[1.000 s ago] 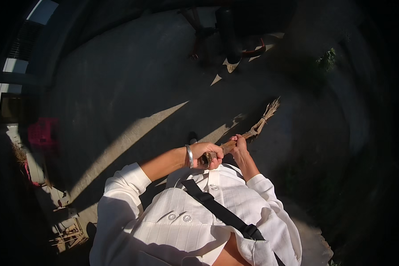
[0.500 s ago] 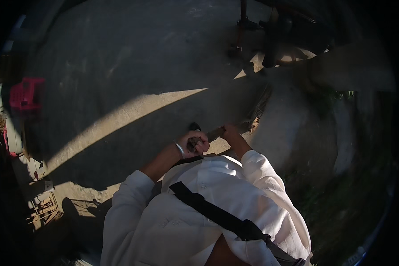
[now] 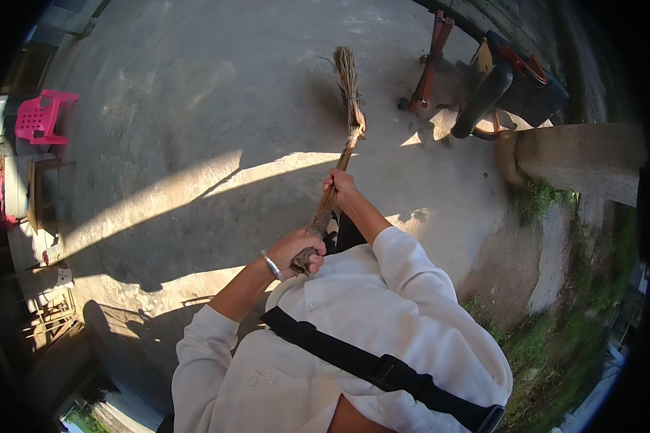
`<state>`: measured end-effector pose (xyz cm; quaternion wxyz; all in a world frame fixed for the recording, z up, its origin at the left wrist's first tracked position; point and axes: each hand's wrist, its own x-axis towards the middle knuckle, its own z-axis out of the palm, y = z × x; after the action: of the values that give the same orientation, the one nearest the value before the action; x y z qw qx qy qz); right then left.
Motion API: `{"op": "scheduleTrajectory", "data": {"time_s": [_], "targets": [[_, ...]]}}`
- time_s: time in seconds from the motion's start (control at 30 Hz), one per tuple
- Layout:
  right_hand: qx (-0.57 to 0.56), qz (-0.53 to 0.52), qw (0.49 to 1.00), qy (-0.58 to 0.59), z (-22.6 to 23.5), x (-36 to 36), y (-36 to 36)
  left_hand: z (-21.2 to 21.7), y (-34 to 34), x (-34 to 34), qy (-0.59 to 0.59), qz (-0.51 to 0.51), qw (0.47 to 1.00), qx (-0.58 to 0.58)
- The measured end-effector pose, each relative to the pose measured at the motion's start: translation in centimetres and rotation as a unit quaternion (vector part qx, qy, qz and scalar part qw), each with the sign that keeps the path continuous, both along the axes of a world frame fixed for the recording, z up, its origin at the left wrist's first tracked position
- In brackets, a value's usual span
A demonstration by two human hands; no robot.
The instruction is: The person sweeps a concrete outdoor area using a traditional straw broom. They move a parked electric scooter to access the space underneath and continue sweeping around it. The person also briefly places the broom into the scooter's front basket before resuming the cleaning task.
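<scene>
A long broom (image 3: 351, 133) made of bundled dry stalks stretches away from my body, its bristles pointing to the far side over the concrete floor. Near my waist, my left hand (image 3: 300, 251), with a silver bracelet on its wrist, is closed round the thick butt of the handle. Farther along the shaft my right hand (image 3: 341, 185) is wrapped round it, a little short of the binding. Whether the bristle tips touch the floor I cannot tell.
Grey concrete floor (image 3: 159, 86) spreads ahead, crossed by a sunlit strip. At far right stands a black-seated chair (image 3: 484, 101) beside a reddish metal frame (image 3: 432, 65) and a thick concrete post (image 3: 570, 160). A pink plastic chair (image 3: 43, 117) is at left; grass (image 3: 556, 361) edges the right.
The broom has swung from pointing right to pointing far ahead. My right hand has moved forward and left with it, while my left hand has shifted slightly left and toward my body.
</scene>
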<state>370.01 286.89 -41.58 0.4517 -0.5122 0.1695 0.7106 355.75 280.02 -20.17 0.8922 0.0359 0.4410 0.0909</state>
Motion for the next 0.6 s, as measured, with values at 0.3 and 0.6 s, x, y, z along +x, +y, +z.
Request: {"op": "scheduleTrajectory", "data": {"time_s": [0.3, 0.6], "targets": [[-0.123, 0.046, 0.985, -0.109, -8.0, 0.6, 2.8, -6.0, 7.8, -2.9, -0.13, 0.103, 0.976, -0.14], [-0.101, 0.091, 0.991, 0.014, -3.4, -14.7, 17.3, 0.4, 18.6, -12.4, 0.015, 0.102, 0.995, -0.008]]}}
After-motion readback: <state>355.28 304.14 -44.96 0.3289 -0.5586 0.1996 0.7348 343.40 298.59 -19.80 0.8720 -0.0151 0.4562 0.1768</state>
